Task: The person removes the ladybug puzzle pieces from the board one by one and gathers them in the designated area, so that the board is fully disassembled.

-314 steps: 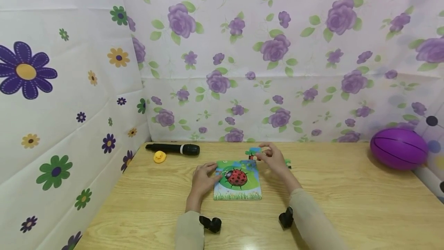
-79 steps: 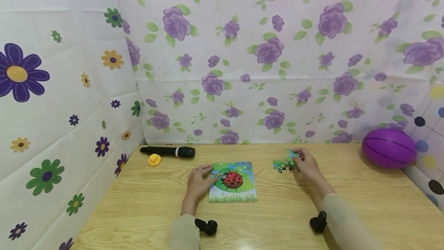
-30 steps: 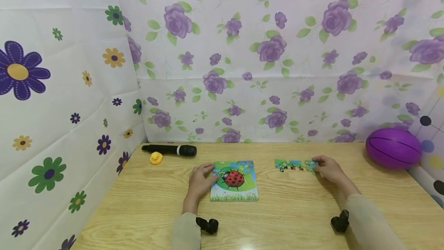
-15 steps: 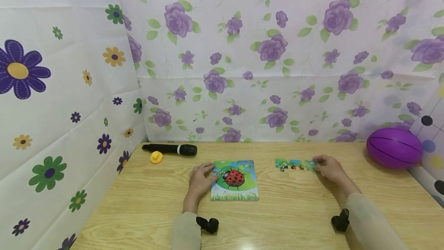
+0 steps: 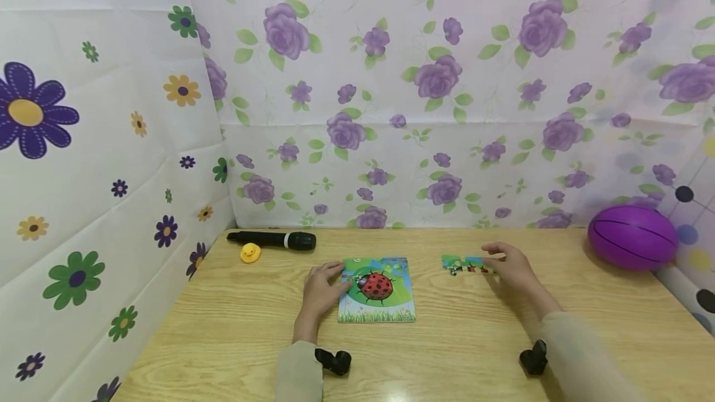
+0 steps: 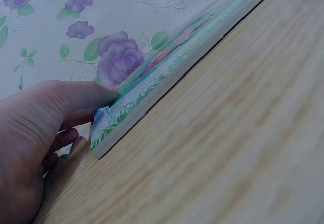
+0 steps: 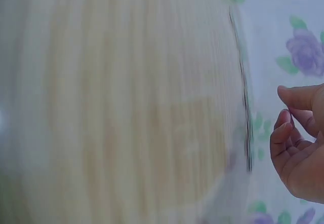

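A square ladybug puzzle board, with grass along its near side, lies flat on the table. My left hand holds its left edge; in the left wrist view the thumb rests on top and the fingers curl beside the edge. To the right, loose jigsaw pieces lie in a short row. Over the row's right end is my right hand, thumb and index finger apart, hiding the piece there. Nothing shows between the fingers of the right hand in the blurred right wrist view.
A black microphone and a yellow rubber duck are at the back left of the wooden table. A purple ball sits at the back right. Flowered cloth hangs behind and along the left side.
Earlier my right hand took a piece from behind the board; the pieces now form a row farther right. In the last half second it has shifted left over the row. My left hand stays put.
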`<state>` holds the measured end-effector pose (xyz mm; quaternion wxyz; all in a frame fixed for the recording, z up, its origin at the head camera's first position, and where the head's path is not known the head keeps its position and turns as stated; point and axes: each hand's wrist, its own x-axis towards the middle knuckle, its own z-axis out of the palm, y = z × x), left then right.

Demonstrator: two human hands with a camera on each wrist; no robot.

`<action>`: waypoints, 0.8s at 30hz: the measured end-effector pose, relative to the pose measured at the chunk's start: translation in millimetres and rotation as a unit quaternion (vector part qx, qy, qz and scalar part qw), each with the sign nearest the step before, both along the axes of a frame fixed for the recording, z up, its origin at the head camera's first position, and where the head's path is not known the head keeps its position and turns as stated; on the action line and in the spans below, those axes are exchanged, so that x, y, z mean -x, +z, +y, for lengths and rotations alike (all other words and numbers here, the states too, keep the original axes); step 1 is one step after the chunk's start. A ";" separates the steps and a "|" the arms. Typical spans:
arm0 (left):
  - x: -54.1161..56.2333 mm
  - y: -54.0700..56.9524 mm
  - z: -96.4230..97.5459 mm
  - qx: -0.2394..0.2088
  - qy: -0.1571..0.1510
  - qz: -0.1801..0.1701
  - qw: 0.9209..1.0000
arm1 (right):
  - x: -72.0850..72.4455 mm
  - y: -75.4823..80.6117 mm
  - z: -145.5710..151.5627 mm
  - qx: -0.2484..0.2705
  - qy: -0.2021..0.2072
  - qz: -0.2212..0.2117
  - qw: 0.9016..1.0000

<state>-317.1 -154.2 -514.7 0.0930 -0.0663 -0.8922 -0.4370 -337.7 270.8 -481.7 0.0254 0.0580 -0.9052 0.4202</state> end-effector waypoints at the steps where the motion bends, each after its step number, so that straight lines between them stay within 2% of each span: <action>1: -0.4 0.0 -0.3 -0.001 0.000 0.000 1.000 | 0.7 0.2 -6.8 0.005 0.004 -0.002 1.000; 7: -2.2 -0.7 -1.7 -0.005 -0.001 0.001 1.000 | 3.4 0.5 -54.9 0.040 0.033 -0.019 0.998; 13: -1.8 0.2 -1.3 -0.003 0.002 0.001 1.000 | 1.7 -1.4 -116.2 0.085 0.068 -0.009 0.994; 19: 0.3 1.4 1.4 -0.004 0.002 0.003 1.000 | -3.5 -1.9 -177.0 0.082 0.099 0.001 0.992; 24: 0.7 0.2 -0.6 0.007 0.001 0.010 1.000 | -5.8 -8.1 -213.3 0.064 0.123 0.022 0.990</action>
